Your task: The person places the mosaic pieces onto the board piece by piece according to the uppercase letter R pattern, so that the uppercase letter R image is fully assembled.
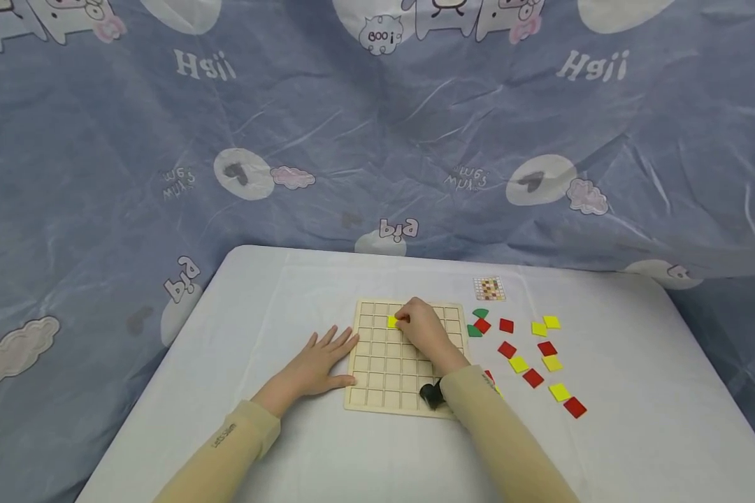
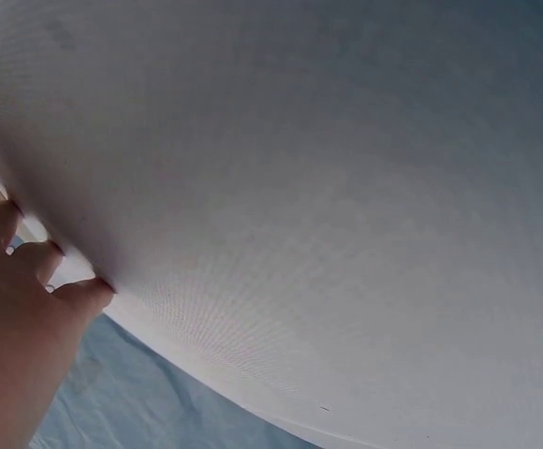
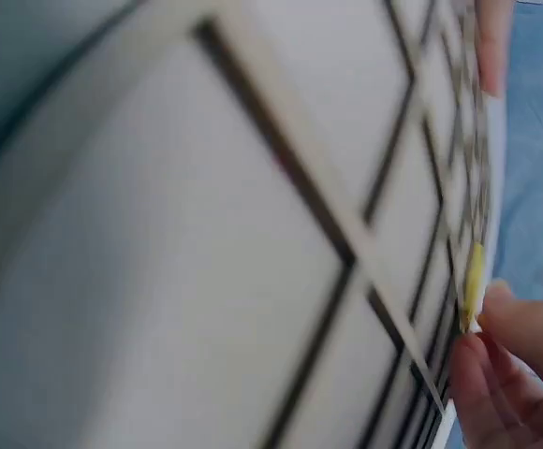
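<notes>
In the head view my left hand (image 1: 319, 365) lies spread at the left edge of a square wooden grid board (image 1: 377, 404), its fingertips and thumb right at that edge. The left wrist view shows these fingers (image 2: 86, 292) by the board's rim. My right hand (image 1: 424, 328) reaches over the upper middle of the board, fingers curled. Thumb and fingertips pinch at the edge of a yellow square tile (image 1: 392, 321) in an upper cell. In the right wrist view that yellow tile (image 3: 475, 271) appears edge-on at the fingertips, partly covered by them.
Right of the board lie several loose red tiles (image 1: 533, 378) and yellow tiles (image 1: 559, 392), plus green rounded pieces (image 1: 481, 313). A small card with a coloured grid pattern (image 1: 489, 288) lies farther back. A black object (image 1: 431, 396) shows below the right wrist, over the board's lower part.
</notes>
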A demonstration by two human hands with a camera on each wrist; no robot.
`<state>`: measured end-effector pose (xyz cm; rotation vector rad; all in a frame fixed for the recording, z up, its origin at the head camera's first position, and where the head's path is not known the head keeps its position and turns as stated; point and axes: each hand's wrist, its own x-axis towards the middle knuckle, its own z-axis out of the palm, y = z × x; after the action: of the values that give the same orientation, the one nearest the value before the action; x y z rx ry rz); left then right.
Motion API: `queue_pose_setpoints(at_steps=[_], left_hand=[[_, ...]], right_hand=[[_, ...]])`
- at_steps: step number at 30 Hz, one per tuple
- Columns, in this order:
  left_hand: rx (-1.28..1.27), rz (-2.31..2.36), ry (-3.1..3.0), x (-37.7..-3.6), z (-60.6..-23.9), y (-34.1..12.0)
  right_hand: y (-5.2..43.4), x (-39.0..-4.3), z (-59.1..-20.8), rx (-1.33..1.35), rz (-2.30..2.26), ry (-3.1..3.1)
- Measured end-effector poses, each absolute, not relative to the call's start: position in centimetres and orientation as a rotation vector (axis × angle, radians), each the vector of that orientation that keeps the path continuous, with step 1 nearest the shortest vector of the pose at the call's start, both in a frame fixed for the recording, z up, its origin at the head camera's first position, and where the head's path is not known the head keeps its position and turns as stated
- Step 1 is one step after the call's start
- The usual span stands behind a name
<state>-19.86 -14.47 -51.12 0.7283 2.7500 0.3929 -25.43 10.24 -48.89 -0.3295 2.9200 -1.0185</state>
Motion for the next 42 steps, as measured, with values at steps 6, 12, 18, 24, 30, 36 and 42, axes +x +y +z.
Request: queue_pose_setpoints(at_steps=[6, 12, 18, 24, 30, 36, 42], left_hand=[[0.726, 0.412, 2.754, -19.6, -51.1, -14.5], [0.717, 0.4, 2.758, -19.7, -51.3, -14.6], [0.706, 0.406, 2.75, -19.7, -51.2, -14.6], [0.708, 0.431, 2.735, -19.6, -51.2, -14.4], [0.735, 0.433, 2.73, -19.6, -51.3, -14.5], [0.724, 0.389, 2.725, -19.9, -51.2, -14.6], [0.731, 0.43, 2.728, -20.0, -51.3, -14.6]], right_hand=[[13.7, -25.2, -48.2, -0.218, -1.171, 2.857], [18.9, -24.7, -47.6, -0.053, -1.152, 2.954], [22.0, -23.9, -48.0, 0.135, -0.994, 3.048], [22.9, -23.5, -48.9, 0.266, -0.923, 2.984], [23.4, -23.8, -49.7, 0.409, -0.992, 2.87], [23.8, -24.1, -49.7, 0.489, -1.041, 2.771], [23.4, -24.1, -48.7, 0.384, -1.089, 2.821]])
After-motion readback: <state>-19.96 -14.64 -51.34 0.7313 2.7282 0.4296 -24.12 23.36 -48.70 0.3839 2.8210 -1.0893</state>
